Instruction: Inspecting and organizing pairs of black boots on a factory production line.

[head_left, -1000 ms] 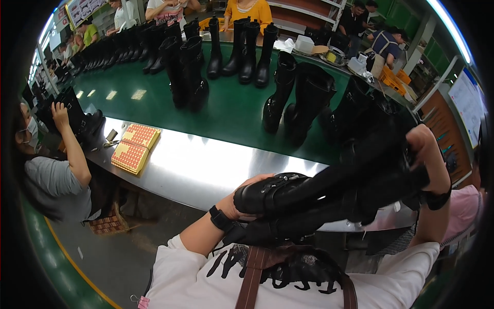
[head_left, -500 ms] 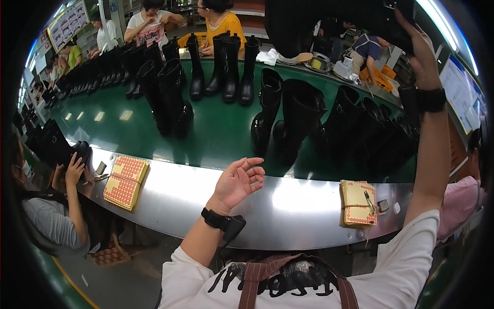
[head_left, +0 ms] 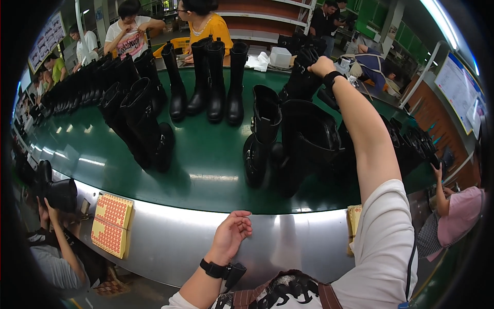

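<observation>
Boot (head_left: 304, 69), tall and black, hangs from the person's right hand (head_left: 322, 66), whose fingers are closed around the top of its shaft, arm stretched far out over the green conveyor belt (head_left: 206, 154). It sits over the far right part of the belt, above and just behind a cluster of other black boots; whether its sole touches the belt I cannot tell from here. A black band (head_left: 332, 78) circles that wrist.

The left hand (head_left: 232, 234) holds nothing: fingers loosely curled and a little spread, it rests on the shiny steel rim (head_left: 170, 232) along the belt's near edge. A black wrist strap (head_left: 216, 269) with a small device sits just below it.

Directly under the outstretched arm stand two wide-shafted black boots (head_left: 309, 141), close together, one with a buckle at its side. Left of them a leaning pair (head_left: 144, 126) stands apart, and three upright boots (head_left: 213, 82) line up near the far edge. A long row of more boots (head_left: 77, 92) runs off to the far left.

On the steel rim to the left lies a yellow sheet of orange round stickers (head_left: 110, 224); a tan pad (head_left: 355, 221) lies at the right, partly behind the sleeve. Other workers stand beyond the belt and sit at both sides.
</observation>
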The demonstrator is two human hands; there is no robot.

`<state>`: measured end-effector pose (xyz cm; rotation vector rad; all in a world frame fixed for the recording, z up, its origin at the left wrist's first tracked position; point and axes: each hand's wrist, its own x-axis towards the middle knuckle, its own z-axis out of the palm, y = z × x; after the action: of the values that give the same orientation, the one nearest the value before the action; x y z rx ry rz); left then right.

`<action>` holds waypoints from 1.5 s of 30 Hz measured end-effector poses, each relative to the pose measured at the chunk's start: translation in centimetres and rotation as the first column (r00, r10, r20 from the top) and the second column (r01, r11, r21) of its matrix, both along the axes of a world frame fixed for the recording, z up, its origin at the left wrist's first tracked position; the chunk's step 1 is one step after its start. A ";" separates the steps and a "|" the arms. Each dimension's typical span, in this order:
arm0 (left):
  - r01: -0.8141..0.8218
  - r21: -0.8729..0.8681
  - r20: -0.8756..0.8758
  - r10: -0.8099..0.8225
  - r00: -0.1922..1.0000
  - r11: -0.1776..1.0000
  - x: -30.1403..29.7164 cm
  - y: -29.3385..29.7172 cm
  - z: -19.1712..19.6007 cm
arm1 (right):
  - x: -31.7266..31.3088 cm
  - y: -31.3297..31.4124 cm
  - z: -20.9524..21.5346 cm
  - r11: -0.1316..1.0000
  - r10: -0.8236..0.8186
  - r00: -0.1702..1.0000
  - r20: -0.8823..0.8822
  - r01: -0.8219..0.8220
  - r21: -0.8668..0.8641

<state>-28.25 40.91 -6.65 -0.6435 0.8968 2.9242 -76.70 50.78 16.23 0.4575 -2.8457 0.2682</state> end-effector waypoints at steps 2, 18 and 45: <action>0.008 -0.030 0.051 -0.007 0.999 1.000 0.0 0.1 -0.1 | -0.8 -1.0 -3.4 0.992 0.050 0.993 -0.108 -0.062 -0.112; 0.000 -0.034 -0.008 -0.001 1.000 0.999 -0.2 0.2 -0.3 | 8.8 8.6 7.9 0.874 0.469 0.863 -0.188 -0.484 -0.041; -0.014 -0.140 0.002 0.015 1.000 0.990 -0.6 1.1 -1.0 | 19.5 23.5 -2.8 0.976 0.215 0.965 -0.148 -0.217 0.000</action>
<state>-28.86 41.97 -7.62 -0.6634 1.1102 2.8914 -57.19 74.28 13.47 0.7536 -2.6488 0.2846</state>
